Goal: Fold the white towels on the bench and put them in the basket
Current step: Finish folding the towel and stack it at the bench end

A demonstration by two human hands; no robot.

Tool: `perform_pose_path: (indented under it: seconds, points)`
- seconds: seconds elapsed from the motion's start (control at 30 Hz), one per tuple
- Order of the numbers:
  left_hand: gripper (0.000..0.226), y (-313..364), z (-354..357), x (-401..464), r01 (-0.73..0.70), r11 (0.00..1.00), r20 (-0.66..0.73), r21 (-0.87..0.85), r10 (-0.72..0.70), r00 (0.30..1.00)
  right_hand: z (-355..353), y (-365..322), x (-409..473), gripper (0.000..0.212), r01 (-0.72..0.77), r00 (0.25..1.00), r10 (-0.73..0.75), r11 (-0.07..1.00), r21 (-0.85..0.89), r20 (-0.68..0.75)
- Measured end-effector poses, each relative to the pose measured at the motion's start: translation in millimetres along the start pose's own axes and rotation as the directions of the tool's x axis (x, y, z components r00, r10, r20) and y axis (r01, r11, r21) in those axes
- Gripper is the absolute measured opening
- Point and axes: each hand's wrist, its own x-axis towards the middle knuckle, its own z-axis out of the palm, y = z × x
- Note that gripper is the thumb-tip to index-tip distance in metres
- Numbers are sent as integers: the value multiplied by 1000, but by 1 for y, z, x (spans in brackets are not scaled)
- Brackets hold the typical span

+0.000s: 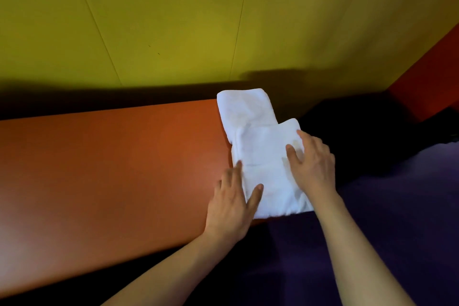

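Two folded white towels lie at the right end of the orange bench. The nearer towel partly overlaps the farther towel behind it. My left hand lies flat against the near towel's left edge, with its thumb resting on top of the cloth. My right hand presses flat on the towel's right side, fingers spread and straight. No basket is in view.
A yellow-green wall rises behind the bench, and a red wall stands at the far right. Dark purple floor lies right of the bench. A black shadowed area sits beyond the bench's end.
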Motion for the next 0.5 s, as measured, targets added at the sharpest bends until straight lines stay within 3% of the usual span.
perform_pose_path:
  seconds: [0.07, 0.13, 0.23, 0.5]
  points:
    - [62, -6, -3, 1, -230, 955, 23, 186, 230, 973, 1, 2, -9, 55, 3, 1000, -4, 1000, -25, -9]
    - [57, -10, 1, 1, -332, 892, 161, 308, 295, 942, 9, 9, -15, 57, -24, 995, 24, 1000, -3, 92]
    - [58, -16, 11, 0, -314, 872, 270, 376, 221, 937, 22, 15, -21, 59, -50, 968, 44, 999, 18, 247]
    - [61, -12, -6, -7, -327, 852, 254, 410, 238, 938, 14, 8, -32, 53, -3, 989, 3, 1000, 5, 150]
